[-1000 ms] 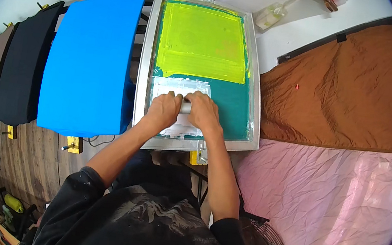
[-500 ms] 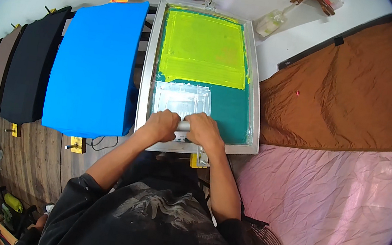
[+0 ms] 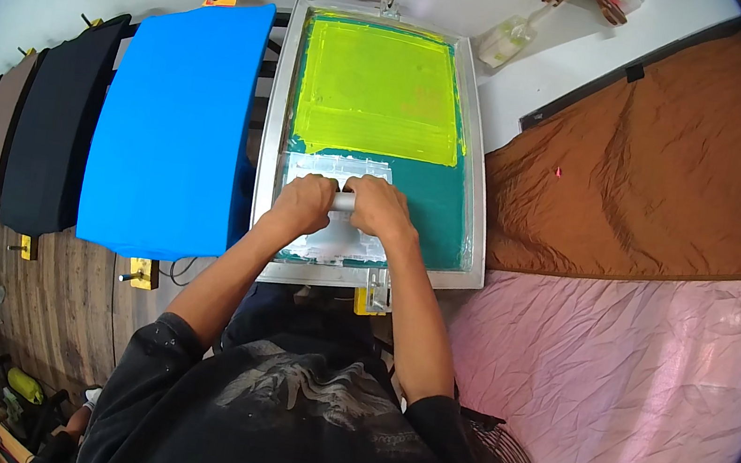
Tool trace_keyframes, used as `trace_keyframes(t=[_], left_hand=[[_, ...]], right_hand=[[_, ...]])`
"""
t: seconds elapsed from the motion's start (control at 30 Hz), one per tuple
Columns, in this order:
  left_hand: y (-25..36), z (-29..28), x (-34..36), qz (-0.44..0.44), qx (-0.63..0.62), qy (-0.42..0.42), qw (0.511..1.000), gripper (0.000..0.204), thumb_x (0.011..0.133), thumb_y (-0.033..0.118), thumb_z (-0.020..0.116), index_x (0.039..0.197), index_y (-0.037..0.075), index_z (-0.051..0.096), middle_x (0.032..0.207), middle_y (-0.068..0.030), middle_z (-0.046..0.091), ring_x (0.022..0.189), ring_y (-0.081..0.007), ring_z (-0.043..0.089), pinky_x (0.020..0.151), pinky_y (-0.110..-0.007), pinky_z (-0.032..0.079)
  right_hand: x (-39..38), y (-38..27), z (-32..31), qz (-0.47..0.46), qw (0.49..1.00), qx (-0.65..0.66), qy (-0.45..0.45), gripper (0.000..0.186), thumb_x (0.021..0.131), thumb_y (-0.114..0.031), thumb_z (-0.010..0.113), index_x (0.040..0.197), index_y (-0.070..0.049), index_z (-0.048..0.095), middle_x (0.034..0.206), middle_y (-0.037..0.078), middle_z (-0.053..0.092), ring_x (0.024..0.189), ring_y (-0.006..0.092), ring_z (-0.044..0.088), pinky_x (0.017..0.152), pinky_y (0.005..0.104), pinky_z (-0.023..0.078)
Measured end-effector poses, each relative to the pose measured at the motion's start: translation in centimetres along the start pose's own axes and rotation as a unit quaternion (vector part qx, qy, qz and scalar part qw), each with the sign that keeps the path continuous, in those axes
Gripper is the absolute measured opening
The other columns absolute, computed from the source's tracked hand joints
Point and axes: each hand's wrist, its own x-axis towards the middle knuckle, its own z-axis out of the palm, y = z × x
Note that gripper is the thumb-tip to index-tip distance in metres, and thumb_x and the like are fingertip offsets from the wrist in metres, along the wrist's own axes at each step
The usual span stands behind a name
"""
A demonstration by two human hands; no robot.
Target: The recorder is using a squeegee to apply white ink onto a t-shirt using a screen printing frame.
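In the head view, my left hand and right hand curl round a grey cylindrical handle, over the whitish smeared rectangle on the teal, metal-framed screen; seemingly a spreading stroke; the next pull calls for even pressure.

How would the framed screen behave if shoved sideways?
The framed screen is likely stiff: its broad rails look metallic. It probably resists sliding, with a top fitting and a bottom fitting at its ends. Its green surface looks flat, so it may sag little.
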Motion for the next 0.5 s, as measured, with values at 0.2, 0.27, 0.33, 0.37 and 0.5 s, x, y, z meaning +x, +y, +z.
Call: trace_keyframes(t=[0.2,0.27,0.33,0.37,0.5], left_hand=[[0.7,2.4,-3.0,0.041,0.013,0.070,0.997,0.027,0.070,-0.003,0.062,0.097,0.000,0.059,0.089,-0.0199,0.062,0.079,-0.0354,0.066,0.068,-0.043,0.055],[1.6,3.4,-4.9,0.054,0.024,0.082,0.995,0.030,0.073,-0.003,0.060,0.102,0.000,0.058,0.091,-0.0184,0.061,0.085,-0.0329,0.065,0.069,-0.040,0.055],[2.5,3.7,-6.7,0.052,0.032,0.065,0.996,0.032,0.073,-0.001,0.061,0.104,-0.001,0.058,0.093,-0.0170,0.061,0.088,-0.0315,0.065,0.070,-0.039,0.055],[2.6,3.7,-7.3,0.057,0.025,0.057,0.996,0.032,0.072,0.000,0.062,0.104,0.000,0.058,0.094,-0.0173,0.062,0.089,-0.0316,0.065,0.071,-0.039,0.055],[2.8,2.3,-7.5,0.048,0.005,0.013,0.999,0.028,0.069,0.002,0.065,0.098,0.001,0.062,0.086,-0.0172,0.064,0.080,-0.0329,0.067,0.070,-0.041,0.055]], right_hand=[[-3.1,-0.2,2.7,-0.025,0.996,0.036,0.080,0.040,0.073,0.008,0.058,0.109,-0.009,0.062,0.106,0.012,0.061,0.102,0.0355,0.059,0.083,0.0447,0.051],[-5.4,-0.4,4.0,-0.018,0.991,0.059,0.118,0.041,0.073,0.008,0.058,0.110,-0.009,0.062,0.108,0.011,0.060,0.104,0.0344,0.058,0.085,0.0443,0.051],[-7.3,-0.7,4.8,-0.020,0.990,0.075,0.121,0.043,0.070,0.010,0.059,0.109,-0.008,0.062,0.110,0.011,0.059,0.105,0.0343,0.057,0.086,0.0435,0.050],[-8.1,-0.9,4.8,-0.016,0.990,0.079,0.114,0.044,0.069,0.010,0.060,0.109,-0.007,0.062,0.110,0.011,0.059,0.105,0.0344,0.057,0.086,0.0432,0.050],[-8.3,-1.0,3.5,-0.024,0.995,0.075,0.060,0.040,0.067,0.010,0.060,0.103,-0.006,0.066,0.101,0.015,0.064,0.097,0.0368,0.061,0.083,0.0448,0.051]])
